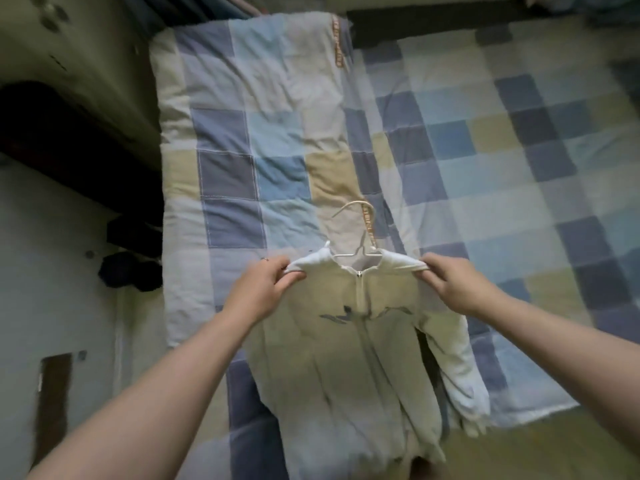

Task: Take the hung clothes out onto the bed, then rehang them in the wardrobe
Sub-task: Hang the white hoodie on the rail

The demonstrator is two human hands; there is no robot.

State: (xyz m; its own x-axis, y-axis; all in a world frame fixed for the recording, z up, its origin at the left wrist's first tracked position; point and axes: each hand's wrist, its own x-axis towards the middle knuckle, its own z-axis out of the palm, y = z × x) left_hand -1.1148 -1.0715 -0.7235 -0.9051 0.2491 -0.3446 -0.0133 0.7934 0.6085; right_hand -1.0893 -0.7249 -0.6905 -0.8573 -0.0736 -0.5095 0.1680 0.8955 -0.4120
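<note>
Jacket (346, 358), pale and zipped up the front, is spread on a thin white hanger (363, 237) over the near end of a folded quilt (242, 150) in blue, beige and grey squares. A person leans over it. The left hand (263, 289) pinches the jacket's left shoulder and the right hand (453, 289) pinches the other. Each grip has fingers and thumb curled round the cloth where the hanger's arm ends. Holding both shoulders apart likely keeps the jacket flat and square on its hanger, so it neither slips off nor creases. The hook points away from the person, up the quilt. Whether the jacket already rests on the quilt or hangs just above it cannot be told. One sleeve trails off to the right of the quilt onto the checked bed (502, 150).

Beyond the hook, the quilt's length lies flat and bare of clothes, and right of the quilt the bed offers wide room. Left of the quilt the bed ends at an edge, with pale floor (52, 271) and dark bundles (131, 268) below, so anything laid there could slide off.
</note>
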